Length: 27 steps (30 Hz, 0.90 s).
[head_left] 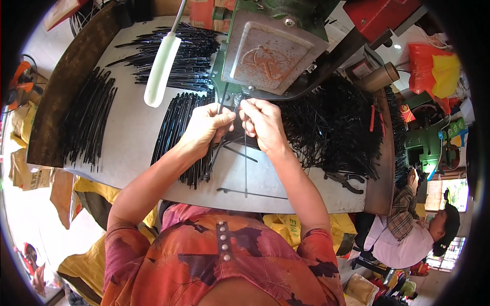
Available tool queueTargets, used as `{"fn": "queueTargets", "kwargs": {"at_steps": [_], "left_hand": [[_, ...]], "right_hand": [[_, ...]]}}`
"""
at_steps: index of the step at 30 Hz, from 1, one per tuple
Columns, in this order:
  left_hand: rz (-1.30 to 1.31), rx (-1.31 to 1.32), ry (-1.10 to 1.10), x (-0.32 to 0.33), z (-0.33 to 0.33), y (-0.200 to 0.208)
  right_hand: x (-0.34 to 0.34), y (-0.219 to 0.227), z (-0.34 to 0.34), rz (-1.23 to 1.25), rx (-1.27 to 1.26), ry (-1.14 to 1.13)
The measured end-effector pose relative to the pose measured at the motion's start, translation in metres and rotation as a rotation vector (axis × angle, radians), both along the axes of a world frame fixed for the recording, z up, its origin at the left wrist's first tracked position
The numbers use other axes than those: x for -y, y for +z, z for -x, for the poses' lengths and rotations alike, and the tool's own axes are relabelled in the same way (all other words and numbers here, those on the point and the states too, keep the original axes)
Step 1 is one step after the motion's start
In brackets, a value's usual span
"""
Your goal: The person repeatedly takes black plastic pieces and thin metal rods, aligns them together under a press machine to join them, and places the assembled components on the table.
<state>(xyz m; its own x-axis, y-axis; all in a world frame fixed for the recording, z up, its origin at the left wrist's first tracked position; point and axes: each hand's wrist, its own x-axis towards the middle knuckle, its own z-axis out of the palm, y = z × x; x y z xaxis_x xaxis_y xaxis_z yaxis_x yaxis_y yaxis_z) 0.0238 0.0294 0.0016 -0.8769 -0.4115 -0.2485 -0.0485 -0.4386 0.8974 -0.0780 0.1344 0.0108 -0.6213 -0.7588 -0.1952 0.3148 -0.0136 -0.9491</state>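
My left hand [208, 127] is closed in a pinch around thin black strips [223, 99], just below the head of a green machine [275, 46]. Close beside it, my right hand [263, 122] pinches another thin dark strip [245, 163], whose tail hangs down toward the table. Both sets of fingertips sit at the machine's small working point, and the exact spot where the strips meet it is partly hidden by my fingers. A bundle of black strips [176, 127] lies right beside my left hand. Under my wrists, a few loose strips rest on the white tabletop [245, 178].
A white-handled lever [163, 71] hangs left of the machine. More black strips lie in bundles [89, 117] at left, and a tangled heap [326, 122] fills the right. Black-handled pliers [347, 181] lie near the front edge. Another person [403, 232] sits at far right.
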Motion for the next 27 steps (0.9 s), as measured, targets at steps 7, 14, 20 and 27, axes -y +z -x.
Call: {"fn": "queueTargets", "kwargs": {"at_steps": [7, 14, 20, 27], "left_hand": [[-0.015, -0.003, 0.036, -0.003, 0.000, 0.001], [0.000, -0.001, 0.041, -0.001, 0.003, 0.001], [-0.004, 0.001, 0.068, -0.003, 0.006, 0.003], [0.025, 0.012, 0.100, 0.000, 0.006, 0.004]], "right_hand": [[0.002, -0.001, -0.001, 0.004, -0.007, -0.011], [0.006, 0.000, 0.001, 0.030, 0.062, -0.029], [0.006, -0.002, 0.004, 0.027, 0.118, -0.012], [-0.013, 0.009, 0.014, -0.177, -0.011, 0.010]]}}
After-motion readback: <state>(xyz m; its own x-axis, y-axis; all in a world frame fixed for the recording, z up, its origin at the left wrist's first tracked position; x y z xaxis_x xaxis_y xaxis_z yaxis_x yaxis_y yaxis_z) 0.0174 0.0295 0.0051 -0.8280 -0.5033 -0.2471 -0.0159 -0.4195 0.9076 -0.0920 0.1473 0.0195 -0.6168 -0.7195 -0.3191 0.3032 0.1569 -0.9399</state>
